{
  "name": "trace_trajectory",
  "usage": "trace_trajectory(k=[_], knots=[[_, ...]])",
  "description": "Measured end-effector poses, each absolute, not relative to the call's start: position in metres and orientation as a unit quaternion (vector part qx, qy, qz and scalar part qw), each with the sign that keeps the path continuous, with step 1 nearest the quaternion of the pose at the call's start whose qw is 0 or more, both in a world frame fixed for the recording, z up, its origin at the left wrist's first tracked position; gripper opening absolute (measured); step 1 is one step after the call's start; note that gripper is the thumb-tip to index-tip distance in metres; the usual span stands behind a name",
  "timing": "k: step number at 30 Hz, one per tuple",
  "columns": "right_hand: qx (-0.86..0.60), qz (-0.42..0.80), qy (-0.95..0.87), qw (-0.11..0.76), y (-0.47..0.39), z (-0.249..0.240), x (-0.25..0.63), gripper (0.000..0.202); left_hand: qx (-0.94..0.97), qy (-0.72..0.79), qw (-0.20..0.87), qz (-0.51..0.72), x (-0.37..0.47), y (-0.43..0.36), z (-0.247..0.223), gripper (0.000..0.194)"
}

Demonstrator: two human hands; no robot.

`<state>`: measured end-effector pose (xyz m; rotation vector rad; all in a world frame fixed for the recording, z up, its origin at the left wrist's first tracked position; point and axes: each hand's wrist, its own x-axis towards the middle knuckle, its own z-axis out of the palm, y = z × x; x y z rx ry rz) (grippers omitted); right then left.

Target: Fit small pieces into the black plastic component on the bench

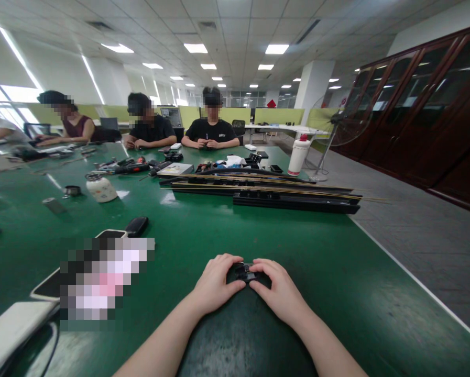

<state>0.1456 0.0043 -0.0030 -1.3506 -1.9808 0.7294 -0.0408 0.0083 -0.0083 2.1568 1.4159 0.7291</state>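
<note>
A small black part [246,272] lies between my two hands, low in the middle of the view on the green table [203,230]. My left hand [218,280] grips its left side, with the thumb at the near edge and the fingers curled over the far edge. On its right side my right hand [276,285] holds it in the same way, thumb below and fingertips above. The fingers hide some of the part, and its fine details are too small to make out.
Long black rails [297,201] with thin yellowish rods lie across the table beyond my hands. A white bottle [301,156] stands at the back right, a patterned white jar [101,188] at the left. Phone-like devices lie near left. Several people sit at the far side.
</note>
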Motion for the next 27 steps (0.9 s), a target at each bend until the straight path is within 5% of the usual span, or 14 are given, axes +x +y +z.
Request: trace_trajectory(k=[12, 27], knots=[[-0.515, 0.304, -0.728, 0.335, 0.006, -0.007, 0.146, 0.017, 0.787, 0.510, 0.221, 0.266, -0.041, 0.008, -0.009, 0.039], [-0.482, 0.488, -0.583, 0.436, 0.014, -0.006, 0.150, 0.020, 0.774, 0.524, 0.228, 0.274, -0.040, 0.007, -0.009, 0.039]])
